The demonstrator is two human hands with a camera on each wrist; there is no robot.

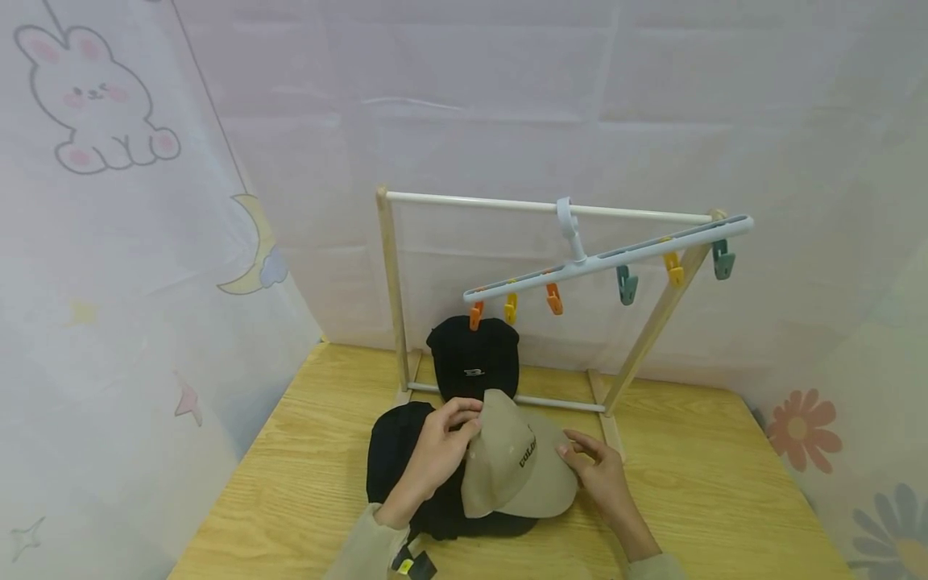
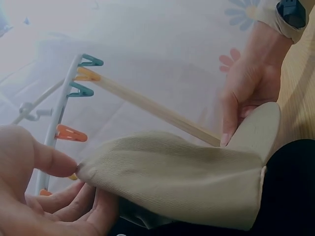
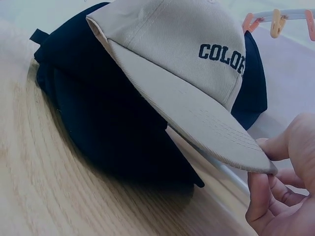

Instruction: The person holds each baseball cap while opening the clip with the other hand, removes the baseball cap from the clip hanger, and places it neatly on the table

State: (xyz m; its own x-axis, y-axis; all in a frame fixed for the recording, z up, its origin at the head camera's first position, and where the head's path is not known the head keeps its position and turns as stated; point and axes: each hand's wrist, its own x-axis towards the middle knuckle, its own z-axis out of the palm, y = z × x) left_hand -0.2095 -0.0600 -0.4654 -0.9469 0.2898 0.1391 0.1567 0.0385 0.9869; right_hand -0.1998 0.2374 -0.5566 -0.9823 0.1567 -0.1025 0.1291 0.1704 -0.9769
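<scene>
Both hands hold a beige baseball cap [image 1: 507, 459] with dark lettering on its front, tilted above the table. The left hand [image 1: 441, 443] pinches the crown's cloth between thumb and fingers, as the left wrist view shows at the cap's [image 2: 172, 182] end. At the other side, the right hand [image 1: 598, 471] pinches the edge of the brim, its thumb on top and fingers beneath in the right wrist view. Under the beige cap lies dark headwear [image 3: 108, 113] with a brim, partly covered. Behind it, a black cap [image 1: 474, 354] with a small white mark leans near the rack's lower bar.
A wooden rack [image 1: 391, 282] with a white top rail stands at the back. From the rail hangs a pale blue hanger [image 1: 602, 262], slanted, with several orange, yellow and green clips. The wooden table [image 1: 290, 483] meets a printed cloth backdrop [image 1: 471, 105].
</scene>
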